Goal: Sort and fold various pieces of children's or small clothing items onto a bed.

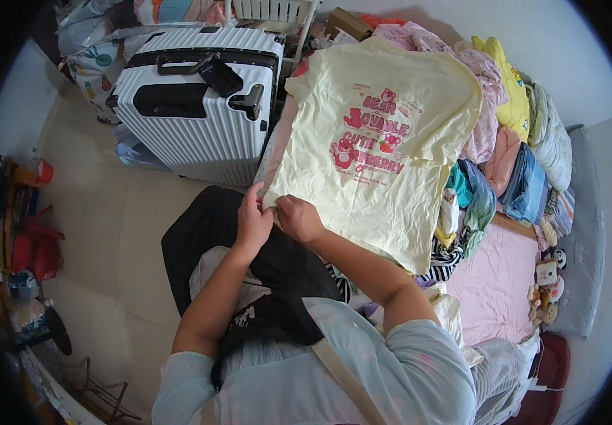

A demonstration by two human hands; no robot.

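Observation:
A pale yellow T-shirt [320,134] with a pink bear and strawberry print lies spread over the bed. Both hands are at its lower left corner. My left hand [253,225] is at the very edge, thumb and fingers close to the cloth; what its fingertips hold is partly hidden. With curled fingers, my right hand [297,218] pinches the shirt's edge just beside it. The two hands nearly touch. Below them a black garment or apron [207,219] covers my lap.
A white ribbed suitcase [199,134] stands to the left of the bed. Piled clothes [483,191] and a yellow cushion [507,92] lie along the far right side. Small plush toys [546,283] sit on the pink sheet [497,276]. Red stools [37,248] stand at the left.

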